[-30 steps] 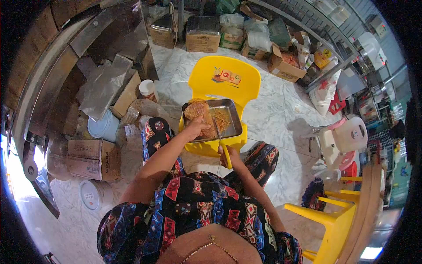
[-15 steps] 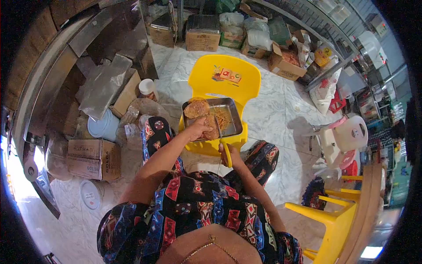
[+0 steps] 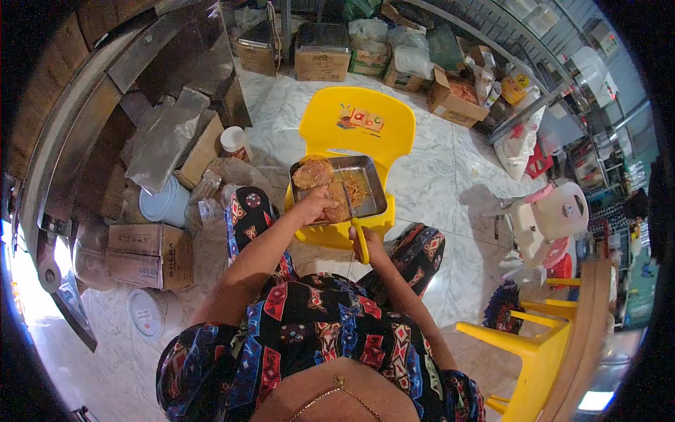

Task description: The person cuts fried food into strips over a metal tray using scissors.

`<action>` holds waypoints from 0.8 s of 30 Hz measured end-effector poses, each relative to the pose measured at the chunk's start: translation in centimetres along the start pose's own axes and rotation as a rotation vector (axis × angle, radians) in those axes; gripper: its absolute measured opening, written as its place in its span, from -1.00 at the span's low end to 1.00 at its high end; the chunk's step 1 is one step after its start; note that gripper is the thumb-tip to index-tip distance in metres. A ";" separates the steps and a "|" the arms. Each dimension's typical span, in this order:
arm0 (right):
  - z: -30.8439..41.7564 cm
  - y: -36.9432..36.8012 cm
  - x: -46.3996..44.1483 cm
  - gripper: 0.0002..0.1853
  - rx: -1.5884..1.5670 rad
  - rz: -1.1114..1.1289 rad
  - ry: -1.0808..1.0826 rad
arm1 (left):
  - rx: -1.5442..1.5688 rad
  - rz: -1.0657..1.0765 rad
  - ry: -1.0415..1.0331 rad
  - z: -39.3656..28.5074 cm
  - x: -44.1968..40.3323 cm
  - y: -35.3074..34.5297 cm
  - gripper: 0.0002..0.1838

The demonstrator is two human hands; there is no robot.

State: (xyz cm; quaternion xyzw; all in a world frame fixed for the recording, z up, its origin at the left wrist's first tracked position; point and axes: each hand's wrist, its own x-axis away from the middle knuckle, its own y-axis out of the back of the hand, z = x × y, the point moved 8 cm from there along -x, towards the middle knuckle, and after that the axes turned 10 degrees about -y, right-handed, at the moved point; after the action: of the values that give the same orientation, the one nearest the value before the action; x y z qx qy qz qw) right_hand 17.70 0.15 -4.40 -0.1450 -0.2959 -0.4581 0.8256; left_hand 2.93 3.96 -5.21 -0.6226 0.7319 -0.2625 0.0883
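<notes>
A rectangular metal tray (image 3: 380, 184) rests on the seat of a small yellow chair (image 3: 394, 130). Browned, flat slabs of what looks like cooked meat (image 3: 313, 173) lie at its left side, and thin cut strips (image 3: 358, 190) are heaped on the right. My left hand (image 3: 316, 205) is closed on a slab's near part (image 3: 339, 209) over the tray's front. Yellow-handled scissors (image 3: 361, 240) are gripped in my right hand (image 3: 373, 247), their blades pointing away from me beside that slab. Whether the blades are parted is too small to tell.
Left of my knee stand a white-lidded jar (image 3: 235, 141), a pale blue bucket (image 3: 166, 202) and a cardboard box (image 3: 149, 254). More boxes (image 3: 321, 65) line the back. A pink and white child seat (image 3: 555, 216) and a yellow stool (image 3: 524, 344) are at the right.
Both hands stay over the tray's front with almost no shift. The scissors have tilted slightly, and the view has moved a little.
</notes>
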 end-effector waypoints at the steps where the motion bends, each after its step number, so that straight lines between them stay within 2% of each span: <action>1: -0.1 -0.1 -0.1 -0.60 0.000 0.000 0.000 | -0.006 -0.110 -0.056 -0.7 -0.2 1.0 -0.43; 2: -0.2 -0.2 -0.2 -0.59 -0.011 0.016 0.017 | -0.011 -0.220 -0.110 -1.3 -0.1 2.0 -0.46; 6: -0.6 -0.6 -0.1 -0.57 0.023 0.070 0.042 | 0.080 -0.222 -0.134 -2.8 0.2 2.1 -0.46; 8: -1.0 -0.8 -0.1 -0.57 0.011 0.086 0.020 | 0.122 -0.287 -0.192 -3.7 0.6 2.2 -0.49; 12: -1.8 -1.2 -0.1 -0.57 0.005 0.125 -0.051 | 0.128 -0.272 -0.222 -3.5 0.3 2.5 -0.52; 18: -1.0 -1.4 0.6 -0.61 -0.001 0.124 0.013 | 0.036 -0.266 -0.217 -2.3 -0.3 3.4 -0.54; 20: -0.9 -1.4 0.8 -0.61 0.000 0.103 0.003 | 0.048 -0.176 -0.228 -2.4 -0.3 2.8 -0.51; 22: -1.1 -1.1 0.7 -0.62 0.001 0.081 -0.006 | 0.054 -0.184 -0.214 -2.3 -0.3 2.7 -0.49; 24: -0.9 -1.3 0.6 -0.61 -0.018 0.140 0.056 | 0.059 -0.195 -0.200 -2.0 -0.4 2.9 -0.48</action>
State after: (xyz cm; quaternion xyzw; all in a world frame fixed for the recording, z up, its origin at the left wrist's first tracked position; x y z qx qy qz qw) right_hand 17.16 -1.43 -4.77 -0.1599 -0.2575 -0.4056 0.8623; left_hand -0.43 5.16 -5.07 -0.7109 0.6475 -0.2277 0.1533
